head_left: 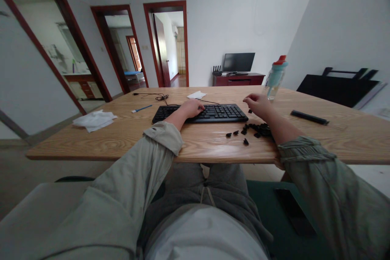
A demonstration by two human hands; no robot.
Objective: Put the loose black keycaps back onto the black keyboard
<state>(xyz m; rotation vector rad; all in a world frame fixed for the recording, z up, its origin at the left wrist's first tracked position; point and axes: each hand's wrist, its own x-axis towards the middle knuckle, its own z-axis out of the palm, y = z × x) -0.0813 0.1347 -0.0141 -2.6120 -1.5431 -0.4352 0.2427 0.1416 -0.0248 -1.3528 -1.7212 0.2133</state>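
Note:
A black keyboard lies on the wooden table, its cable running off behind it. My left hand rests on the keyboard's middle, its fingers bent down against it. Just past the keyboard's right end, my right hand hovers with thumb and fingers pinched together. Whatever is between those fingertips, if anything, is too small to make out. One loose black keycap is below them. More keycaps lie scattered in front of the keyboard, and a pile of them is partly hidden by my right forearm.
A water bottle with a red lid stands behind my right hand. To the right lies a long black bar. Crumpled tissues, a blue brush and a coiled cable are on the left; another tissue sits behind the keyboard.

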